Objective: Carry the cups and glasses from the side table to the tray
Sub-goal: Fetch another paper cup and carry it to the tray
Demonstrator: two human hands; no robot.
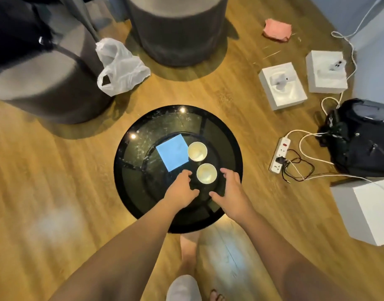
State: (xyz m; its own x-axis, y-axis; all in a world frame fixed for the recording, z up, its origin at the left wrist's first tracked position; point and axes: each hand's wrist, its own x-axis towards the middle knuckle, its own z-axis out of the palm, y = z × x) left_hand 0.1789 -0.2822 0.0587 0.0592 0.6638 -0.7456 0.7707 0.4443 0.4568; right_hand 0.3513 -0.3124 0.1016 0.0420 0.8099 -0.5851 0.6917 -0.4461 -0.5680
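Two pale cups stand upright on a round black glass side table. The near cup sits between my two hands; the far cup stands just behind it, beside a blue square sheet. My left hand hovers at the near cup's left, fingers curled and apart, holding nothing. To the cup's right, my right hand is spread the same way, a small gap from the rim. No tray is in view.
Two grey round seats stand beyond the table, with a white plastic bag between them. On the wooden floor at right lie white boxes, a power strip with cables, a black bag and a pink cloth.
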